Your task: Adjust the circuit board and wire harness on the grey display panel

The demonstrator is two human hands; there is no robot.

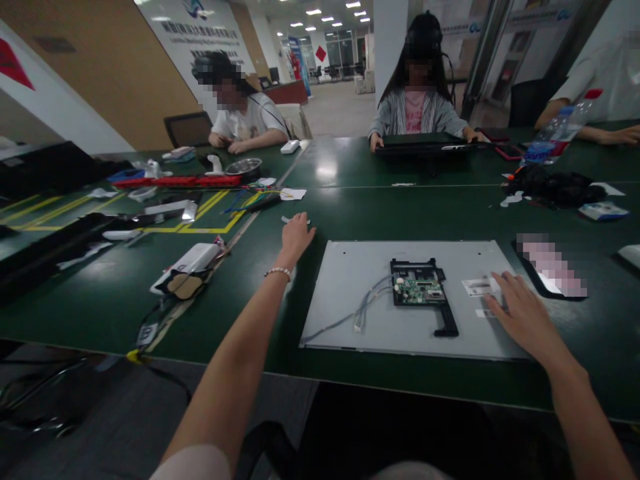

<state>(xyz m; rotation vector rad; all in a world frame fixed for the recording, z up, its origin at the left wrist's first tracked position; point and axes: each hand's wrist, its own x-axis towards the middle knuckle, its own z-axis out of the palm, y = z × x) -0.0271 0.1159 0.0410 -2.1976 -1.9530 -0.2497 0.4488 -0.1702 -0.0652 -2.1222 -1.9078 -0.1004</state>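
Observation:
A grey-white flat panel (345, 280) lies on the table in front of me. On it sits a black plastic bracket (447, 320) with a green circuit board (419, 288), and grey cables (367, 303) trail from the board toward the panel's left corner. Beyond the panel's upper left corner, my left hand (297, 239) is down at the tabletop, fingers bent onto a small white strip (286, 220) that shows at both sides. My right hand (523, 313) rests over the panel's right side with fingers stretched out beside a white label (477, 287). What lies under its fingertips is partly hidden.
A phone (550, 267) lies right of the panel. Plastic bottles (547, 140) and a black bundle (555, 187) are farther right. To the left are a white battery-like pack (187, 267) and black frame parts (65, 250). Across the table, a person holds a black panel (433, 152).

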